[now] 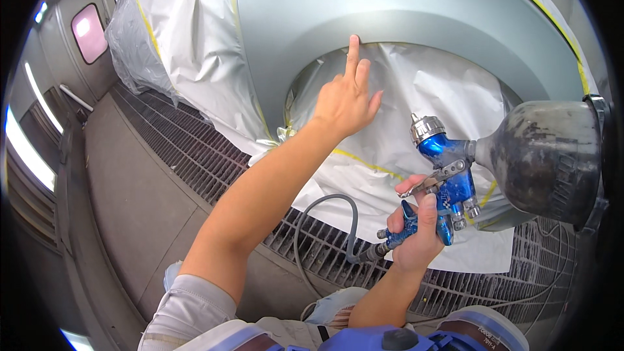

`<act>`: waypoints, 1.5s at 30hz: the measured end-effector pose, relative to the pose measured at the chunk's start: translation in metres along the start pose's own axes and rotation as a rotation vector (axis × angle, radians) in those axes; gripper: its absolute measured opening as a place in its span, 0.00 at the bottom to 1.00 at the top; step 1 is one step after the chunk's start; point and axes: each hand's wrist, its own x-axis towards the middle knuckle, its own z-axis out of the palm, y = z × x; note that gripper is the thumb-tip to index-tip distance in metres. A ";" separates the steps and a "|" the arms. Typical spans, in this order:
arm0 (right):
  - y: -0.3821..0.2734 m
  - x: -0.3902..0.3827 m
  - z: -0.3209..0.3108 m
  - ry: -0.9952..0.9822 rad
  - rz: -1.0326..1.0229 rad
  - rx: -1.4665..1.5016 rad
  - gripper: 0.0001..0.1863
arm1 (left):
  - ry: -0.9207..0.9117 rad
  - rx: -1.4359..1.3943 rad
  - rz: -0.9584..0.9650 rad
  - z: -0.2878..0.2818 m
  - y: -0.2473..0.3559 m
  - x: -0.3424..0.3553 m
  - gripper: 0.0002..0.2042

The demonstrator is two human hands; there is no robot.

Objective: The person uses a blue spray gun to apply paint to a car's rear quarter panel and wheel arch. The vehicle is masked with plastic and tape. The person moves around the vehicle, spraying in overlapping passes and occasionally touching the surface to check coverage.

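Note:
My left hand (346,94) is raised with its index finger stretched out, the fingertip touching the lower edge of a grey car fender panel (403,13) above the wheel arch. It holds nothing. My right hand (416,227) grips the handle of a blue spray gun (445,169), a finger resting on its trigger. The gun's dark, paint-stained cup (543,159) sticks out to the right. A grey air hose (325,221) loops from the bottom of the handle toward the floor.
White masking film (188,39) with yellow tape edges covers the car around the fender and fills the wheel opening (422,104). A metal floor grating (195,149) runs beside the car. Booth wall with pink-lit windows (88,29) stands at the left.

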 end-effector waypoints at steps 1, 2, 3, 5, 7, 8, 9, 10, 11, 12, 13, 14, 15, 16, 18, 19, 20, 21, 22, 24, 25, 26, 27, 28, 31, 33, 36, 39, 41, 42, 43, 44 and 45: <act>0.000 0.000 0.000 0.010 0.007 0.006 0.17 | 0.013 0.006 0.010 -0.001 0.000 0.001 0.27; 0.000 0.000 0.000 -0.002 -0.001 0.004 0.17 | -0.002 0.015 0.005 -0.003 0.000 0.003 0.27; 0.000 0.000 0.000 -0.003 -0.002 0.006 0.17 | 0.032 0.014 0.012 -0.005 0.000 0.006 0.27; -0.001 0.000 0.000 -0.005 0.000 0.006 0.17 | 0.051 0.019 -0.002 -0.008 -0.001 0.016 0.27; -0.001 -0.001 0.000 -0.006 0.002 0.003 0.17 | 0.039 0.012 -0.012 -0.011 -0.001 0.022 0.27; -0.001 -0.001 0.000 -0.007 0.002 0.003 0.17 | 0.062 0.008 -0.004 -0.012 -0.001 0.023 0.27; -0.001 -0.001 0.001 -0.009 0.002 0.004 0.16 | 0.022 0.013 -0.019 -0.013 -0.001 0.022 0.27; -0.002 -0.001 0.001 -0.011 0.000 0.005 0.16 | 0.007 0.016 -0.021 -0.012 0.000 0.019 0.27; -0.002 -0.001 0.001 -0.011 -0.001 0.003 0.16 | 0.001 0.018 -0.021 -0.011 0.000 0.016 0.27; -0.002 0.000 0.001 -0.012 -0.001 0.000 0.16 | -0.008 0.020 -0.012 -0.010 0.000 0.012 0.27; -0.001 0.000 0.001 -0.002 0.007 0.001 0.16 | -0.008 0.021 -0.002 -0.008 -0.001 0.008 0.27; -0.002 0.000 0.001 -0.009 -0.001 -0.005 0.16 | -0.020 0.023 0.000 -0.006 -0.002 0.004 0.27; -0.001 0.000 0.001 -0.006 -0.001 -0.007 0.16 | -0.008 0.025 0.015 -0.004 -0.003 0.001 0.27; -0.001 0.000 0.001 0.007 0.008 -0.006 0.16 | -0.007 0.027 0.020 -0.002 -0.005 -0.002 0.27; -0.001 -0.001 0.002 -0.006 0.002 -0.001 0.16 | 0.033 0.026 0.036 -0.001 -0.010 -0.005 0.27; -0.001 -0.002 0.002 -0.007 0.002 0.003 0.16 | 0.071 0.022 0.047 -0.003 -0.015 -0.005 0.27; -0.001 -0.002 0.002 -0.009 0.002 0.004 0.16 | 0.102 0.019 0.053 -0.005 -0.020 -0.006 0.27; -0.001 -0.002 0.002 -0.010 0.002 0.005 0.16 | 0.115 0.021 0.020 -0.008 -0.026 -0.005 0.27; -0.001 -0.001 0.002 -0.003 0.010 0.011 0.16 | 0.120 0.024 -0.018 -0.011 -0.033 -0.002 0.27; -0.001 -0.001 0.001 -0.005 0.005 0.002 0.16 | 0.118 0.039 -0.080 -0.019 -0.045 0.004 0.27; -0.001 -0.001 0.001 -0.003 0.007 0.000 0.16 | 0.110 0.050 -0.104 -0.023 -0.050 0.008 0.27; 0.000 -0.001 0.001 -0.003 0.007 -0.001 0.16 | 0.104 0.063 -0.129 -0.027 -0.055 0.011 0.26; 0.000 -0.001 0.001 -0.003 0.007 -0.002 0.16 | 0.081 0.057 -0.136 -0.030 -0.058 0.014 0.26; 0.000 -0.001 0.001 0.004 0.014 -0.002 0.16 | 0.055 0.062 -0.141 -0.031 -0.059 0.016 0.27; 0.000 -0.002 0.000 -0.013 0.013 -0.010 0.17 | 0.001 0.072 -0.155 -0.033 -0.060 0.015 0.27; -0.001 -0.002 0.001 -0.026 0.016 -0.012 0.17 | 0.006 0.080 -0.141 -0.031 -0.058 0.008 0.27; -0.001 -0.002 0.000 -0.031 0.016 -0.013 0.16 | -0.043 0.077 -0.151 -0.026 -0.055 -0.004 0.26; -0.002 -0.002 0.000 -0.035 0.010 -0.008 0.16 | -0.085 0.054 -0.158 -0.022 -0.055 -0.012 0.26; -0.001 -0.002 0.001 -0.035 0.003 -0.006 0.16 | -0.018 0.055 -0.108 -0.021 -0.056 -0.010 0.26; -0.001 -0.002 0.002 -0.033 0.002 -0.005 0.16 | -0.012 0.052 -0.105 -0.022 -0.056 -0.009 0.25; -0.001 -0.002 0.002 -0.030 0.002 -0.005 0.16 | 0.022 0.049 -0.075 -0.021 -0.055 -0.005 0.25; -0.001 -0.002 0.002 -0.028 0.002 -0.003 0.16 | 0.032 0.046 -0.065 -0.021 -0.054 0.000 0.25; -0.001 -0.002 0.002 -0.025 0.002 -0.001 0.16 | 0.042 0.042 -0.055 -0.021 -0.052 0.003 0.25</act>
